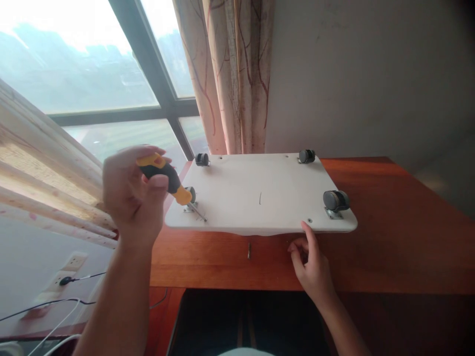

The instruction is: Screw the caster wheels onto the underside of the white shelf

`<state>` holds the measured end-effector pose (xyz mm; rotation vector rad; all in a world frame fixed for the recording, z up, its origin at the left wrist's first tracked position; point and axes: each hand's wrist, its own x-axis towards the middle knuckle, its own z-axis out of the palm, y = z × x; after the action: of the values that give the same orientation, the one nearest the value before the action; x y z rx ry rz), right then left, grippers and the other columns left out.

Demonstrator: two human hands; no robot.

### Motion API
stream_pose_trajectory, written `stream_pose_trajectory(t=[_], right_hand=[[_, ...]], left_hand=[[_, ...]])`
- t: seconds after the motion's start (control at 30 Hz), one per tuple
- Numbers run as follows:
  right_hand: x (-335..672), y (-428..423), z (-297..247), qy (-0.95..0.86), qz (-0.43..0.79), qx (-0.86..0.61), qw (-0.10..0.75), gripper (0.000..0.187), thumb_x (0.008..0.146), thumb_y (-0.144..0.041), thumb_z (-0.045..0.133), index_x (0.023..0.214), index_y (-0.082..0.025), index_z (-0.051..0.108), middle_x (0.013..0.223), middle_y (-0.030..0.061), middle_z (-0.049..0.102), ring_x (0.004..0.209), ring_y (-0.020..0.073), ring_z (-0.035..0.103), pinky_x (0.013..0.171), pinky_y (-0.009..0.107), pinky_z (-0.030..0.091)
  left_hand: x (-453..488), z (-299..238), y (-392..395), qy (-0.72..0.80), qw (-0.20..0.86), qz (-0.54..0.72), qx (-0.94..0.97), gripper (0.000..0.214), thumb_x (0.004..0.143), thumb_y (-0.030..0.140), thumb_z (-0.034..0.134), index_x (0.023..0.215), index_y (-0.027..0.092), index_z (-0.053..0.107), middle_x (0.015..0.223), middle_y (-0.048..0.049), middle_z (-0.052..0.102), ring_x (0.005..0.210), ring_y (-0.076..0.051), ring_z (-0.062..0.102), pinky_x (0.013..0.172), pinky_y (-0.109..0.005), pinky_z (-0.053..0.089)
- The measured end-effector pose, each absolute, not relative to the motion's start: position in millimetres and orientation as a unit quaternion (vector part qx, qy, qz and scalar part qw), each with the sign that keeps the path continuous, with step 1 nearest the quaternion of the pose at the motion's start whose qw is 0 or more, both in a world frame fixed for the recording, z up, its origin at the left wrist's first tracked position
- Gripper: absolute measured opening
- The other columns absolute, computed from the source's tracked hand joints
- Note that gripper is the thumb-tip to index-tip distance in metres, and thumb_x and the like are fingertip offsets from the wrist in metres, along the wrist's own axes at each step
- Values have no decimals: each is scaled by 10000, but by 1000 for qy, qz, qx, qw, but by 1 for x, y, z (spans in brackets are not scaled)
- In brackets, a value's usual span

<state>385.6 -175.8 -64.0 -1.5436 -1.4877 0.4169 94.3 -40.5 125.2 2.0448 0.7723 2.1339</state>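
A white board (260, 195) lies flat on a reddish wooden desk (401, 237), with black caster wheels at its corners. My left hand (129, 198) is closed round a screwdriver (168, 180) with a yellow and black handle. Its metal tip points down at the near left caster's plate (191, 205). My right hand (313, 264) rests at the board's near edge, index finger touching the edge near a small hole; the other fingers are curled with nothing seen in them. Casters sit at the far left (202, 159), far right (307, 156) and near right (336, 201).
A loose screw (249, 250) lies on the desk in front of the board. Patterned curtains (230, 74) hang behind, next to a window (92, 64). A wall socket with cables (67, 279) is at the lower left. A grey wall stands to the right.
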Motion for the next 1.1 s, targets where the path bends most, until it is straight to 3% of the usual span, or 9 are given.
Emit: stream_pose_trajectory(t=[0.13,0.3,0.4,0.5,0.57,0.73,0.9,1.0,1.1], right_hand=[[387,-176,-65,-604,171,-629,458,610,979,-280,505,1551,-189,314,853,28,715,736,175,726,637,257,582],[387,-177,-66,-602,175,-632,455,610,984,-298,502,1553,-192,311,867,37,720,752,184,728,630,263,582],[386,-176,-66,-602,177,-632,455,608,987,-301,494,1556,-192,307,857,37,714,742,184,726,637,271,585],[386,-176,-65,-603,176,-631,456,611,985,-301,493,1556,-189,307,854,40,710,736,185,722,646,278,588],[386,-176,-65,-603,174,-630,458,608,984,-300,493,1554,-188,312,850,39,706,726,181,716,644,276,587],[386,-176,-65,-605,173,-629,457,611,983,-291,496,1555,-191,306,859,35,707,724,171,715,646,263,584],[387,-176,-66,-603,181,-632,452,610,983,-285,500,1556,-200,307,877,38,712,769,183,729,669,274,590],[387,-176,-66,-603,179,-630,456,611,983,-281,501,1555,-196,305,861,34,709,751,179,727,657,268,588],[386,-176,-66,-602,175,-630,458,608,982,-280,500,1553,-188,310,855,36,709,739,178,727,661,270,590]], left_hand=[[92,129,-39,256,25,695,671,368,722,257,860,1071,239,746,944,-30,640,773,-141,635,651,-273,560],[100,125,-40,244,90,712,652,334,862,330,727,1164,188,716,965,-93,717,788,-196,699,689,-344,588],[100,126,-39,238,80,720,647,392,752,404,818,1093,233,729,906,-42,691,716,-168,674,623,-314,567],[98,130,-41,259,47,707,656,428,630,270,893,1031,255,743,857,11,651,595,-109,612,532,-263,512],[98,131,-43,287,43,699,653,371,661,204,866,1014,240,755,849,6,667,643,-119,636,553,-260,527],[105,126,-47,256,124,694,662,448,815,389,786,1231,252,692,939,-53,706,859,-206,701,744,-366,622],[104,127,-44,244,114,686,676,364,791,432,802,1119,286,740,998,-61,692,830,-202,671,705,-366,614],[102,132,-46,290,62,680,670,447,629,251,908,1056,280,778,971,-26,687,787,-151,647,669,-282,587],[103,136,-50,334,61,682,648,446,625,85,861,1038,242,797,886,-10,721,779,-129,681,681,-232,582]])
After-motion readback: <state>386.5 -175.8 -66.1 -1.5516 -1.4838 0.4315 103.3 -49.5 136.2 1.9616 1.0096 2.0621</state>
